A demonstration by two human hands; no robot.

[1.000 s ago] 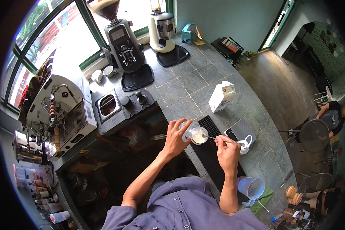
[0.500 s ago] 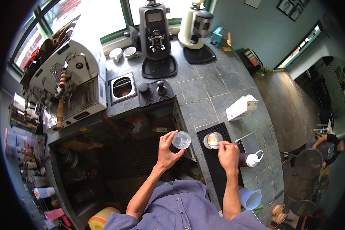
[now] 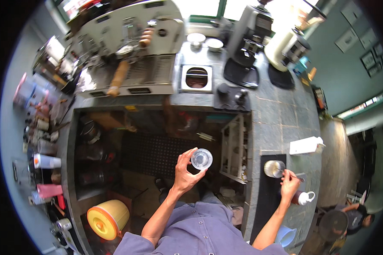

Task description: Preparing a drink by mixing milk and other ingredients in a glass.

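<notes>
My left hand (image 3: 187, 172) is curled around a clear plastic cup (image 3: 201, 159), held up over the dark gap between the counters. The cup looks empty from above. Over the counter at the right, my right hand (image 3: 290, 185) pinches a thin metal spoon (image 3: 281, 171). Its lower end reaches into a short glass (image 3: 274, 168) with pale, creamy contents; the spoon's bowl is hidden. The glass stands on a black bar mat (image 3: 266, 204). Just beyond my right hand is a dark squeeze bottle with a white cap (image 3: 303, 198).
A white carton (image 3: 304, 146) stands behind the glass, and a blue pitcher (image 3: 286, 235) near my right forearm. An espresso machine (image 3: 132, 55), tamping stand (image 3: 232, 98) and two grinders line the far counter. A yellow lidded bucket (image 3: 108, 219) sits low at left. A person (image 3: 359, 219) is at far right.
My view has swung left, so the counter, glass and right hand appear farther right. The left hand keeps hold of the cup. My right hand remains at the glass with the spoon.
</notes>
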